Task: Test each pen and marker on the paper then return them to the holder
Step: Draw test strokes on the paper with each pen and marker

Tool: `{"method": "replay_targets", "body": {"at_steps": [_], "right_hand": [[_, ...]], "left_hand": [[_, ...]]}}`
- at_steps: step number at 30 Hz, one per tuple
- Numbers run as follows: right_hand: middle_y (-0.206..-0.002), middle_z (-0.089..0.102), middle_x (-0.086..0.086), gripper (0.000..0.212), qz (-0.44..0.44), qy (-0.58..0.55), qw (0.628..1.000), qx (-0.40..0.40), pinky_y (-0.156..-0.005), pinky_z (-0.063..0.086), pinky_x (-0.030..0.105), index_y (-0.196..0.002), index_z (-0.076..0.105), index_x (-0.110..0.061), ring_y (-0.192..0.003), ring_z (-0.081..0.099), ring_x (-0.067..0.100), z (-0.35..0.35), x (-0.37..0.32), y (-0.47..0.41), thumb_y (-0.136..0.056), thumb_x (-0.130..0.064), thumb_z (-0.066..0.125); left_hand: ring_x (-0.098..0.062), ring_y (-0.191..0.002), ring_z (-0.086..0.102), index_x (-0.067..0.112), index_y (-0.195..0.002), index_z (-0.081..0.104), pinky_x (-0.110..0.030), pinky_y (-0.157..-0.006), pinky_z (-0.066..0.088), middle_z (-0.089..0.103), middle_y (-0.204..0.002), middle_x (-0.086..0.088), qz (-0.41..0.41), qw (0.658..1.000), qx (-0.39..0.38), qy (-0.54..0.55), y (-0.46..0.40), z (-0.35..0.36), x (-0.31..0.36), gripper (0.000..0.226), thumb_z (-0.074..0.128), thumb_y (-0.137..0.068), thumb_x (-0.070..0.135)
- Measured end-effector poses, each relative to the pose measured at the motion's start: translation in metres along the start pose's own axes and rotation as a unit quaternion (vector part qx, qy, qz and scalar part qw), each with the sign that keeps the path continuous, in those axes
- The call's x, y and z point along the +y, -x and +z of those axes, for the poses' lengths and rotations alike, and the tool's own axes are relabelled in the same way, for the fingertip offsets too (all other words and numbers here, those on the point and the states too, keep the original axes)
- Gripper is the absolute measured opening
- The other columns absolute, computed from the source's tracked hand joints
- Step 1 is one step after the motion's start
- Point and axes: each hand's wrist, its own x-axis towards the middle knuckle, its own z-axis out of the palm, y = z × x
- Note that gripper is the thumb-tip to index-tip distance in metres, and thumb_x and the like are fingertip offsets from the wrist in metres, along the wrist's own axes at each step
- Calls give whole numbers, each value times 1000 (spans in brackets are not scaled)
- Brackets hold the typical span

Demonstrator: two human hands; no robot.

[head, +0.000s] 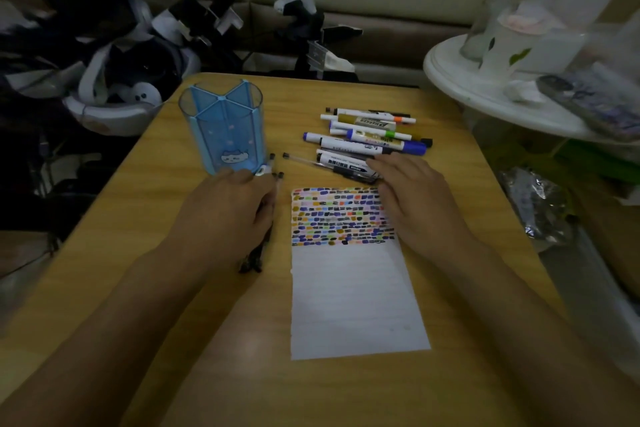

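A blue see-through pen holder (223,128) stands empty at the table's far left. A white paper sheet (353,295) lies in the middle, its top part filled with coloured test marks (332,215). Behind the sheet lies a pile of several markers (370,135), with a clear pen (311,163) in front of it. My left hand (232,208) lies over a bunch of dark pens (258,253) beside the sheet, fingers curled round them. My right hand (412,194) rests on the sheet's top right corner, its fingertips touching the nearest white marker (343,163).
The wooden table (173,288) ends at the left by a heap of dark bags and a white basket (114,107). A white round stand (502,94) with jars stands at the right. Black gripper tools (311,35) lie behind the table.
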Motion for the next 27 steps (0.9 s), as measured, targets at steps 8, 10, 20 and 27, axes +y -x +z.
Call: {"method": "replay_targets", "body": {"at_steps": [8,10,20,27], "right_hand": [[-141,57,0,39,-1,-12,1000,-2,-106,41,40,-142,53,-19,-127,50,20,9,3,-4,-103,-22,49],[-138,59,0,38,-5,-9,1000,7,-105,41,39,-140,55,-20,-126,50,20,10,4,-4,-102,-22,51],[-116,68,-2,25,15,-4,999,52,-86,42,29,-121,67,-23,-108,57,16,10,7,-7,-98,-27,61],[-120,65,1,35,14,-8,998,59,-88,46,35,-129,65,-22,-111,55,19,13,5,-6,-94,-23,67]], "left_hand": [[-19,-77,43,21,-96,57,-32,-64,36,45,-88,0,-10,1000,6,-10,0,4,-2,10,57,-90,29],[-18,-79,41,22,-99,55,-32,-65,37,44,-90,0,-13,1000,10,-9,-1,4,-1,12,55,-92,31],[-23,-105,44,23,-118,60,-39,-87,40,50,-115,-5,16,1000,-14,18,1,-2,20,31,53,-90,36],[-15,-143,15,37,-146,35,-38,-117,17,32,-150,10,86,989,-123,9,0,1,28,52,36,-98,56]]}}
